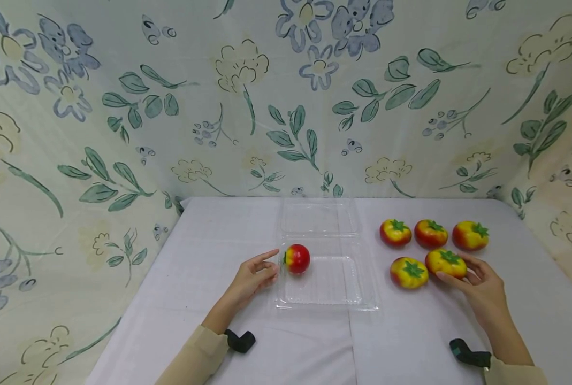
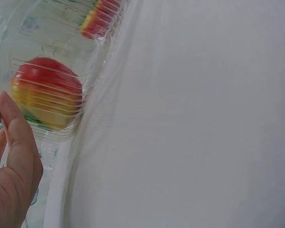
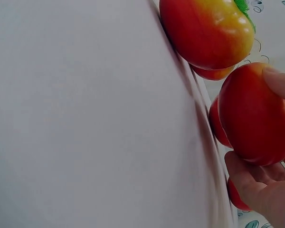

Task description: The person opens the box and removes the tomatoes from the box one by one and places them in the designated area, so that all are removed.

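My right hand (image 1: 483,286) grips a red-and-yellow tomato (image 1: 445,263) with a green leafy top, thumb on the near side and fingers behind. In the right wrist view the gripped tomato (image 3: 256,114) shows its red side. A single tomato (image 1: 297,259) lies on its side in a clear plastic clamshell box (image 1: 363,306), its leafy top turned left. Beside the box's left edge is my left hand (image 1: 254,275), index finger extended and holding nothing. The left wrist view shows that hand (image 2: 14,166) close to the ribbed box wall; contact cannot be told.
Next to the gripped tomato sits another tomato (image 1: 409,272). Behind them stands a row of three: a left tomato (image 1: 395,233), a middle tomato (image 1: 431,233) and a right tomato (image 1: 470,236). The box's lid (image 1: 319,218) lies folded back on the white cloth (image 1: 208,240).
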Available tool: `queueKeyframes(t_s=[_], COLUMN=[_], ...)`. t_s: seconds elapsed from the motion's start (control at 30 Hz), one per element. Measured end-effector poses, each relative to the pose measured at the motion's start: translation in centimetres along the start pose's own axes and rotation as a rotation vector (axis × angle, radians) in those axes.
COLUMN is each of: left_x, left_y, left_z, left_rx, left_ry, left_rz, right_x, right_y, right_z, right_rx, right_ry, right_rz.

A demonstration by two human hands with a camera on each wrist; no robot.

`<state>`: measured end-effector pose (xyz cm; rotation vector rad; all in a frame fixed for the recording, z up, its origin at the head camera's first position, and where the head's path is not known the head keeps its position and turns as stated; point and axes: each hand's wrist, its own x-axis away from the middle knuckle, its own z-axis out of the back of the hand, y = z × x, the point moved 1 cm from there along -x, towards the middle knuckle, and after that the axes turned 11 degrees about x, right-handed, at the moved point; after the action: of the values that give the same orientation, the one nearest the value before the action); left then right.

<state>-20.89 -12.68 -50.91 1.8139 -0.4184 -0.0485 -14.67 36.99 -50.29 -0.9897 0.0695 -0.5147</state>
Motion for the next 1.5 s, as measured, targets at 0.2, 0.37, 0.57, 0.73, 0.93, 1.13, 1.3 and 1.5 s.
queueKeyframes(t_s=[0.2,0.37,0.57,0.73,0.93,1.13,1.3,1.5], left_x=[0.0,0.0,0.0,-0.1,-0.2,-0.1,0.0,0.0], left_y=[0.0,0.1,0.1,0.0,-0.1,-0.1,-0.1,-0.1], left_z=[-0.1,-0.1,0.0,0.0,0.0,0.1,0.0,0.0], left_rx=[-0.005,0.0,0.002,-0.001,-0.005,0.0,-0.007,-0.01], left_ry=[0.006,0.004,-0.007,-0.006,-0.002,0.0,0.004,-0.001], left_rz=[0.004,0.005,0.002,0.005,0.006,0.002,0.001,-0.002], right_x=[-0.1,-0.2,-0.3,-0.6,-0.7,-0.4,-0.3,-0.3], right_y=[0.2,0.3,0.7,0.9,1.1,1.1,1.1,1.3], right_z=[0.0,0.1,0.1,0.1,0.0,0.1,0.1,0.2], right_rx=[0.011,0.02,0.024,0.016,0.006,0.007,0.007,-0.004], right_ry=[0.002,-0.004,-0.013,-0.02,-0.014,-0.024,-0.022,-0.025], right_rz=[-0.005,-0.02,-0.027,-0.034,-0.037,-0.034,-0.029,-0.02])
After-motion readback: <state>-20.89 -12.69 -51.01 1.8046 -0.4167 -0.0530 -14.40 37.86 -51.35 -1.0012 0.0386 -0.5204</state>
